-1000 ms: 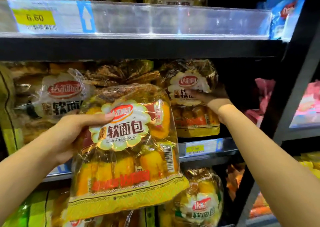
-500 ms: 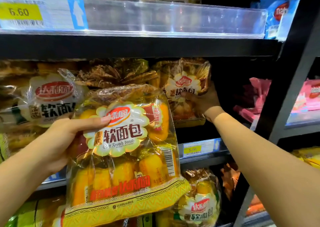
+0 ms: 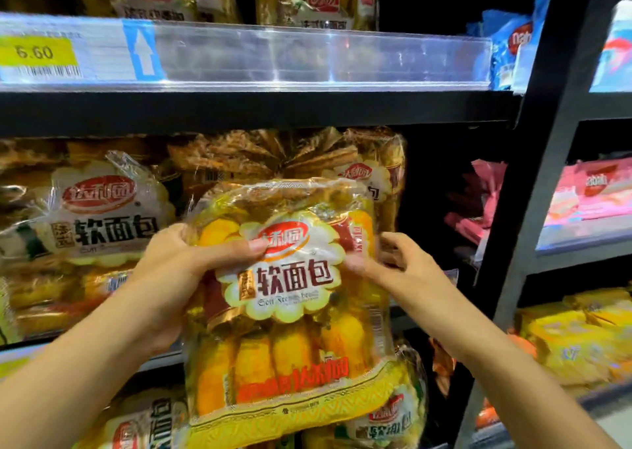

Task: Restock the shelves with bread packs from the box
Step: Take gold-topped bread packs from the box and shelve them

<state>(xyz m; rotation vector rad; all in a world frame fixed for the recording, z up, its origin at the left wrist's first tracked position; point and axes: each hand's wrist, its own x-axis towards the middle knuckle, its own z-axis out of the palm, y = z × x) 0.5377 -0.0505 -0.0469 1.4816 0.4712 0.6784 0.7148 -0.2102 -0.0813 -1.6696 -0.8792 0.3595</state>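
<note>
A clear bread pack [image 3: 290,311] with yellow rolls and a scalloped label is held upright in front of the middle shelf. My left hand [image 3: 178,270] grips its upper left side, thumb across the front. My right hand [image 3: 400,263] touches its right edge with fingers curled, blurred by motion. Behind it another bread pack [image 3: 372,174] stands on the shelf at the right end of the row, and a further pack [image 3: 99,216] stands at the left. The box is out of view.
A black shelf board with a clear price rail [image 3: 273,61] runs overhead. A black upright post [image 3: 533,174] bounds the bay on the right. Dark free space lies between the right pack and the post. More packs fill the shelves above and below.
My right hand has let go of the pack on the shelf and come back to the right edge of the held pack. The held pack has moved up and to the right.
</note>
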